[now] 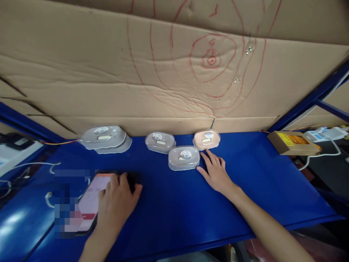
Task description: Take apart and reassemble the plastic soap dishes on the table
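Observation:
My left hand [117,198], its fingers curled, rests at the right edge of a phone [94,193] with a lit screen. Between its thumb and fingers is a black thing [132,181], mostly hidden, whose kind I cannot make out. My right hand [216,173] has its fingers spread. Its thumb tip is at the right side of a grey oval container [184,162] with a clear lid. The other fingertips reach close to a peach oval container [207,140]; contact is unclear. Another grey container [160,143] stands behind to the left.
At the back left, grey containers [105,140] are stacked. A cardboard panel [95,80] with red rings rises behind the blue table [169,214]. On the right are a small cardboard box [291,143] and white cables [319,155]. More cables lie at the left.

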`<state>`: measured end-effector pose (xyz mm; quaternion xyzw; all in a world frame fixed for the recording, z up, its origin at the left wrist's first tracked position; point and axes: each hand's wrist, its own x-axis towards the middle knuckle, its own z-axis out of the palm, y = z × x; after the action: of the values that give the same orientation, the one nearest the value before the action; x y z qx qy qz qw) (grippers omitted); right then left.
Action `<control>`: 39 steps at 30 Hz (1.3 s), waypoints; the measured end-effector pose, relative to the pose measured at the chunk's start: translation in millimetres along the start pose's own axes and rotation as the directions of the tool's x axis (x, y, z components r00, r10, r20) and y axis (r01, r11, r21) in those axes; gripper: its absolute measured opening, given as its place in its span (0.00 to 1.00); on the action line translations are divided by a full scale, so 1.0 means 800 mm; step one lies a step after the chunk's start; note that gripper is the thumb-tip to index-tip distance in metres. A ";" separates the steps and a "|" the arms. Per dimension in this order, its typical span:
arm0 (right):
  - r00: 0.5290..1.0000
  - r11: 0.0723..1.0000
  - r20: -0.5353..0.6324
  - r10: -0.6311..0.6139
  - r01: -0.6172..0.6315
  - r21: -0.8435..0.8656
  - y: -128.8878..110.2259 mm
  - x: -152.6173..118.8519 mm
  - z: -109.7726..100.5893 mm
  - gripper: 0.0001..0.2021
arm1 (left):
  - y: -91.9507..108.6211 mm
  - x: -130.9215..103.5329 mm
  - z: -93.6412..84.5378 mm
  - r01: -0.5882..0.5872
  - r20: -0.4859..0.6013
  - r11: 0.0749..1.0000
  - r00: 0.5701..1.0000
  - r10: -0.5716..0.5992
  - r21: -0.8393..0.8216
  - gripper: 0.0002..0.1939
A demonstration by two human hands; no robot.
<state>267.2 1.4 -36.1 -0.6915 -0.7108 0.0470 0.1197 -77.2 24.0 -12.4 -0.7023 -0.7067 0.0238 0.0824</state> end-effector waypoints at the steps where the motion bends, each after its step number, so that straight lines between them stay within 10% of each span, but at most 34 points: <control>1: 1.000 1.000 0.003 0.000 0.000 -0.001 0.000 0.000 0.000 0.34 | -0.002 -0.001 0.002 -0.012 -0.004 1.000 1.000 0.012 0.004 0.30; 26: 0.996 0.997 0.076 -0.042 0.047 -0.057 0.000 -0.002 -0.006 0.35 | -0.004 -0.045 0.015 -0.065 -0.200 0.995 0.979 0.048 -0.080 0.29; 39: 0.996 0.995 0.060 -0.059 0.063 -0.077 0.001 -0.003 -0.003 0.35 | 0.002 0.000 -0.004 -0.032 -0.075 0.999 0.997 0.035 0.039 0.29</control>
<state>268.8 -1.6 -34.2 -0.6719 -0.7361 0.0350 0.0732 -75.4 23.3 -9.1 -0.7127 -0.6907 0.0121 0.1220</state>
